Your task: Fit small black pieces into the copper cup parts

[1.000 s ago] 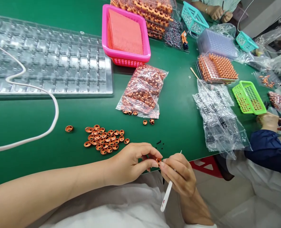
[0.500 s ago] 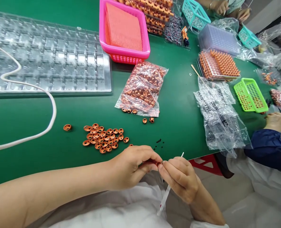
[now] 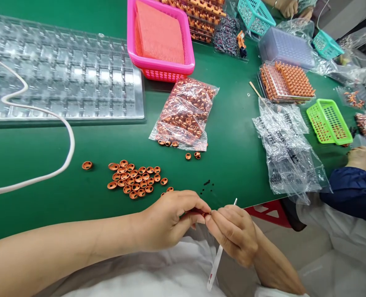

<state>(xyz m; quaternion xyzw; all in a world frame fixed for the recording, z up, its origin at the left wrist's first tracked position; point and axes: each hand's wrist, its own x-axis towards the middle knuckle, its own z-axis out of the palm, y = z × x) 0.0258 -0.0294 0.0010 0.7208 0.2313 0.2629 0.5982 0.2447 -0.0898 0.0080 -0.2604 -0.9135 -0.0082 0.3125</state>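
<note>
My left hand [image 3: 173, 218] pinches a small copper-coloured piece [image 3: 205, 214], mostly hidden by the fingertips. Against it, the fingertips of my right hand [image 3: 234, 233] are pressed together, and a thin white stick [image 3: 216, 264] is held in that hand, its tip showing above the fingers. Left of the hands, a cluster of copper-coloured rings [image 3: 138, 179] lies on the green table [image 3: 232, 156]. One single ring [image 3: 87, 165] sits apart farther left. Small black bits [image 3: 206, 182] lie just beyond my fingertips. Behind them is a clear bag of rings [image 3: 187, 113].
A clear moulded tray [image 3: 62, 78] and white cable [image 3: 68, 140] are at left. The pink basket [image 3: 190, 45] stands at the back. Plastic bags [image 3: 289, 152], a green basket [image 3: 329, 121] and orange parts [image 3: 294, 80] lie right. Another person's hand [image 3: 362, 158] is at the right edge.
The white stick has tilted slightly, its lower end a little farther down. My hands stay together at nearly the same spot. The view has shifted slightly.
</note>
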